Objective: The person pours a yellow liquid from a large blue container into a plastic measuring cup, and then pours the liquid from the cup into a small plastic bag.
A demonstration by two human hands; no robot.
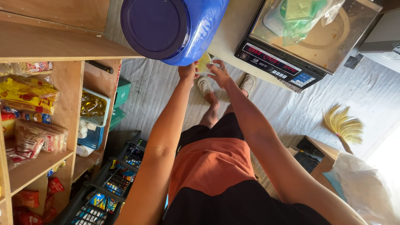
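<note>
At the bottom edge of the blue drum, both hands meet around a small pale yellow-green cup. The right hand curls its fingers about the cup's side and holds it, rim tipped toward the drum. The left hand is closed up against the drum's lower edge just beside the cup, touching the blue plastic (whether it pinches a tap or only presses there cannot be told, since the fingers are hidden).

Directly above the grip, the drum lies on its side with its dark purple lid facing the camera, resting on a pale counter. Right of the grip, on that same counter, sits a steel-topped weighing scale with a lit red display, and on its pan lies a clear bag of green goods.

Below the hands, the person's two pale shoes stand on a grey sheeted floor. Far left of the grip, wooden shelves carry packets of snacks and a blue basket of bottles. Well to the right, a straw broom lies on the floor.
</note>
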